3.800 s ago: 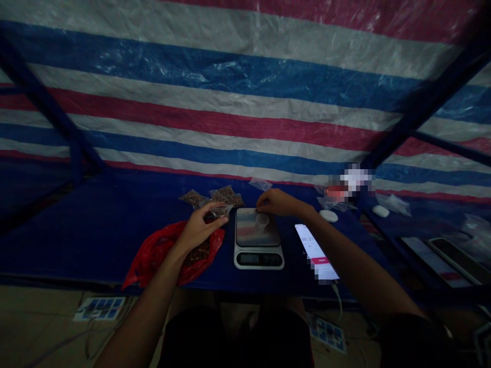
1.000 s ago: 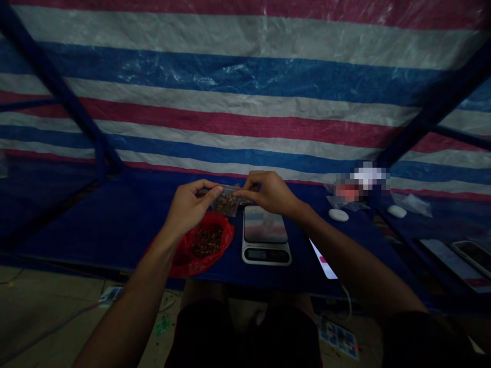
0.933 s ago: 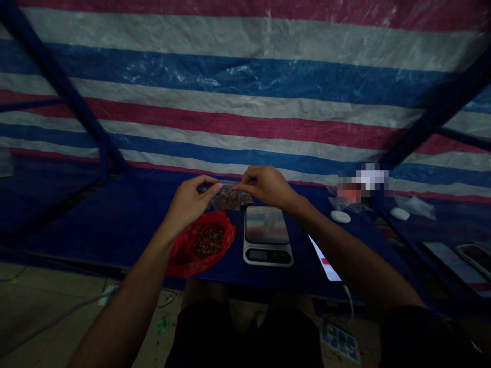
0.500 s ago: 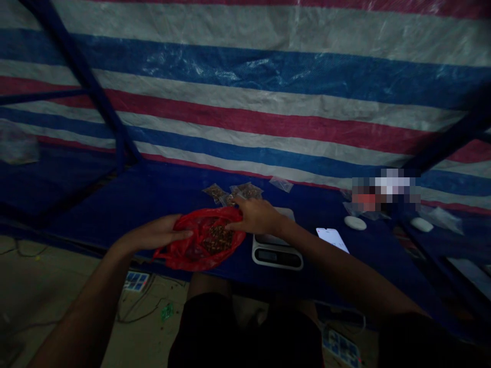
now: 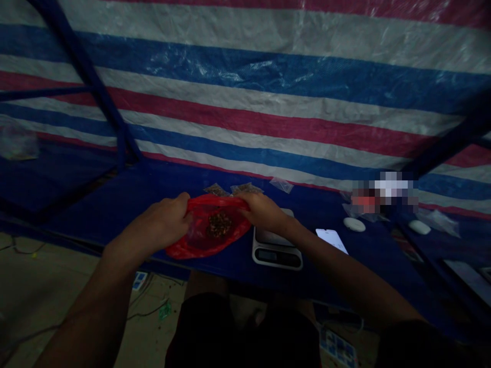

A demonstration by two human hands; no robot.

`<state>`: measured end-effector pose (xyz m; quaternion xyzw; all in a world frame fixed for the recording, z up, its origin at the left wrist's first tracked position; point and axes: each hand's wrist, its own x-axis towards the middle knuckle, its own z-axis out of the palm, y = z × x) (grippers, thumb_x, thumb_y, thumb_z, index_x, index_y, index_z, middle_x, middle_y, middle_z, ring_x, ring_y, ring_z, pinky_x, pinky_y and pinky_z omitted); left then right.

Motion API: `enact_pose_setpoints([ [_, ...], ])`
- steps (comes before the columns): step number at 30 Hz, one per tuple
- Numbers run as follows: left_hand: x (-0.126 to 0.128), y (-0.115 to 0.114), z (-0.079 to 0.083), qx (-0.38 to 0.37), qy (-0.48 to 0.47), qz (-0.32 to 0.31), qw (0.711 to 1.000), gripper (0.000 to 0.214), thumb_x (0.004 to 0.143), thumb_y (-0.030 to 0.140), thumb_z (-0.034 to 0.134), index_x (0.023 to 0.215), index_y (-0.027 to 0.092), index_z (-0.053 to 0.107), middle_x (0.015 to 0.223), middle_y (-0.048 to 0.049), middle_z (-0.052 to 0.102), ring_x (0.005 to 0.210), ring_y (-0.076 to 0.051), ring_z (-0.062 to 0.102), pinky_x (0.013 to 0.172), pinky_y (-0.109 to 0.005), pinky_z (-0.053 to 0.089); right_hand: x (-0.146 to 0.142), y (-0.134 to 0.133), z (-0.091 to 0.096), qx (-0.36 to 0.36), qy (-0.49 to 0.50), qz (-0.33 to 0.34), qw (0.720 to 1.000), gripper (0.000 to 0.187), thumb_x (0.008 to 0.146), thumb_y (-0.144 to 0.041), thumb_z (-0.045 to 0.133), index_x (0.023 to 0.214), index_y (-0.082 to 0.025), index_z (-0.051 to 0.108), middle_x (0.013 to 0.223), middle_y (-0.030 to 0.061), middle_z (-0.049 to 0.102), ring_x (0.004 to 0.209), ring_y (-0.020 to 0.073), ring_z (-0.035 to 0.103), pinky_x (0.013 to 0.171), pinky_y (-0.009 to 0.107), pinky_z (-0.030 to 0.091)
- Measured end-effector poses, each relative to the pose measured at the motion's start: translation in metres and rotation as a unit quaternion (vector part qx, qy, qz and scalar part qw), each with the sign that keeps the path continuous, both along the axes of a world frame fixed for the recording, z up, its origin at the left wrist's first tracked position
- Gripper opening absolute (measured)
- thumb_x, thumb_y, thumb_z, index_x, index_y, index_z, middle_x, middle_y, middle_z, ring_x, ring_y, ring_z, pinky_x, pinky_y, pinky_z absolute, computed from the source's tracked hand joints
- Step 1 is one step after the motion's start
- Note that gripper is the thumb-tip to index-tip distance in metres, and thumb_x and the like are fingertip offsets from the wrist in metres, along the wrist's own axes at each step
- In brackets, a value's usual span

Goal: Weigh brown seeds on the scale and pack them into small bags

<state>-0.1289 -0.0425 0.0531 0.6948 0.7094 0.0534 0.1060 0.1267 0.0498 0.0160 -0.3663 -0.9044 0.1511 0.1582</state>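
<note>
the left hand point(image 5: 166, 220) is curled shut on one side of the red bag's point(image 5: 199, 248) rim, thumb side up, and the right hand point(image 5: 264, 210) grips the opposite side, though its fingertips are too dark to make out. between them the bag's mouth gapes toward the wearer, with small brown pieces point(image 5: 219, 225) gathered in a heap on the bottom. to hold it well, i would pull both sides evenly and only gently, since the film looks thin and could tear or jerk at a pinch. the rim is best held level and above the heap, so nothing rolls out over the near edge. whether the bag's base rests on the blue table point(image 5: 172, 176) i cannot tell. the right wrist crosses the far part of the scale point(image 5: 278, 257), just beside the bag, so raising that elbow a little should avoid knocking the plate. behind the bag lie filled clear packets point(image 5: 247, 188), close enough for a swinging rim to drag; a flat clear sachet point(image 5: 282, 184) lies beyond the scale. the phone point(image 5: 332, 240), right of the scale, is partly covered by the forearm.
</note>
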Motion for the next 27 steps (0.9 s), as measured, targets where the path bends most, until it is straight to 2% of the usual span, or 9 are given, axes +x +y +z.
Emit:
enact_pose_setpoints([
  [2, -0.001, -0.003, -0.004, -0.005, -0.009, -0.015, 1.000, 0.037, 0.090, 0.051, 0.052, 0.103, 0.020, 0.067, 0.089, -0.0134, 0.075, 0.080, -0.032, 0.071, 0.067, -0.037, 0.045, 0.003, -0.003, -0.001, -0.004, -0.001, -0.001, 1.000, 0.031, 0.092, -0.023, 0.068, 0.123, -0.017, 0.068, 0.117, 0.0123, 0.073, 0.105, 0.0264, 0.068, 0.089, 0.038, 0.050],
  [5, -0.009, -0.003, -0.006, -0.014, -0.015, -0.010, 1.000, 0.055, 0.079, 0.072, 0.060, 0.100, 0.022, 0.071, 0.096, -0.0126, 0.077, 0.086, -0.033, 0.072, 0.071, -0.037, 0.047, 0.005, -0.013, 0.007, 0.048, 0.076, 0.004, 0.996, 0.057, 0.084, -0.038, 0.080, 0.134, -0.017, 0.063, 0.133, 0.0156, 0.065, 0.123, 0.0309, 0.060, 0.104, 0.047, 0.047],
  [7, -0.014, 0.007, -0.006, -0.001, -0.028, -0.004, 1.000, 0.066, 0.075, 0.078, 0.061, 0.106, 0.022, 0.074, 0.108, -0.0137, 0.077, 0.096, -0.035, 0.071, 0.078, -0.037, 0.049, 0.001, -0.023, 0.014, 0.079, 0.116, 0.042, 0.989, 0.045, 0.090, -0.035, 0.075, 0.130, -0.016, 0.065, 0.130, 0.0152, 0.066, 0.124, 0.0289, 0.058, 0.106, 0.046, 0.046],
  [9, -0.015, 0.028, -0.009, 0.006, -0.065, -0.013, 0.998, 0.071, 0.074, 0.077, 0.061, 0.115, 0.020, 0.074, 0.118, -0.0146, 0.076, 0.105, -0.035, 0.070, 0.084, -0.036, 0.050, -0.008, -0.032, 0.015, 0.059, 0.110, 0.111, 0.986, 0.023, 0.099, -0.023, 0.062, 0.119, -0.016, 0.069, 0.119, 0.0123, 0.070, 0.115, 0.0239, 0.063, 0.102, 0.041, 0.048],
  [12, -0.009, 0.068, -0.023, -0.119, -0.145, -0.079, 0.979, 0.057, 0.073, 0.066, 0.067, 0.104, 0.019, 0.077, 0.103, -0.0114, 0.079, 0.089, -0.030, 0.072, 0.073, -0.032, 0.050, -0.024, -0.037, 0.002, 0.000, 0.034, 0.172, 0.985, 0.023, 0.099, -0.010, 0.052, 0.108, -0.015, 0.072, 0.110, 0.0102, 0.074, 0.103, 0.0197, 0.068, 0.094, 0.034, 0.050],
  [14, -0.003, 0.090, -0.036, -0.210, -0.199, -0.113, 0.951, 0.048, 0.073, 0.058, 0.069, 0.098, 0.018, 0.077, 0.093, -0.0083, 0.080, 0.078, -0.026, 0.070, 0.066, -0.029, 0.049, -0.031, -0.035, -0.010, -0.012, -0.029, 0.150, 0.988, 0.024, 0.098, -0.008, 0.051, 0.106, -0.014, 0.072, 0.110, 0.0114, 0.074, 0.103, 0.0204, 0.069, 0.092, 0.032, 0.050],
  [18, 0.002, 0.109, -0.048, -0.211, -0.271, -0.154, 0.926, 0.041, 0.073, 0.051, 0.070, 0.096, 0.018, 0.076, 0.093, -0.0045, 0.079, 0.078, -0.022, 0.067, 0.066, -0.026, 0.048, -0.031, -0.030, -0.019, 0.006, -0.103, 0.075, 0.992, 0.018, 0.098, -0.018, 0.055, 0.108, -0.016, 0.071, 0.115, 0.0129, 0.074, 0.106, 0.0249, 0.070, 0.087, 0.033, 0.052],
  [23, -0.003, 0.105, -0.035, -0.200, -0.269, -0.145, 0.931, 0.037, 0.075, 0.053, 0.068, 0.082, 0.018, 0.077, 0.078, -0.0033, 0.075, 0.068, -0.019, 0.062, 0.061, -0.026, 0.043, -0.025, -0.029, -0.014, 0.027, -0.110, 0.035, 0.993, 0.030, 0.094, -0.035, 0.068, 0.117, -0.016, 0.068, 0.118, 0.0140, 0.074, 0.109, 0.0295, 0.070, 0.086, 0.037, 0.054],
  [27, -0.006, 0.103, -0.028, -0.231, -0.309, -0.137, 0.912, 0.035, 0.071, 0.053, 0.075, 0.082, 0.019, 0.077, 0.075, -0.0023, 0.073, 0.064, -0.018, 0.059, 0.061, -0.026, 0.042, -0.027, -0.026, -0.020, 0.020, -0.106, 0.041, 0.993, 0.047, 0.089, -0.041, 0.075, 0.126, -0.013, 0.065, 0.124, 0.0169, 0.072, 0.111, 0.0322, 0.070, 0.087, 0.040, 0.056],
])
